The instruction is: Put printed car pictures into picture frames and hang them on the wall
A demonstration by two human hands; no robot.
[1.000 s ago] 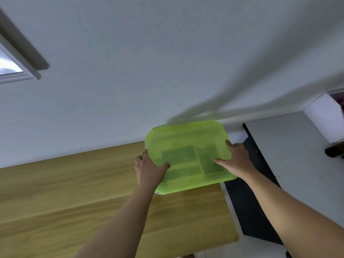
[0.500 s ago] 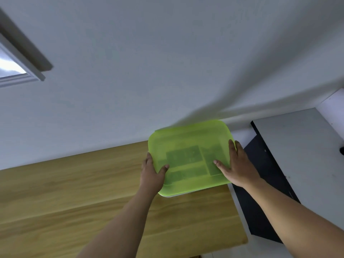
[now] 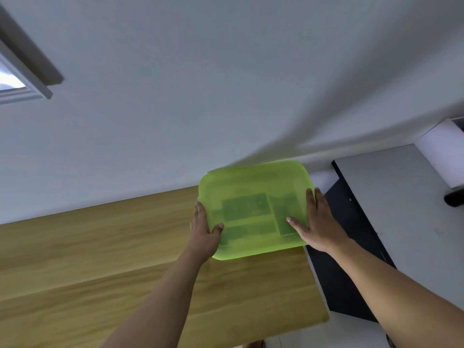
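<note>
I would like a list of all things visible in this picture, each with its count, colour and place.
box lid: one, translucent green, on the far right end of the wooden table, against the wall; dark rectangles show through it
wooden table: one, light brown, lower left
wall: one, white, upper picture
window frame: one, white, top left
grey surface: one, grey with black edge, right
dark object: one, black, right edge, unclear
left hand: one, on the lid's left edge
right hand: one, on the lid's right side
</note>
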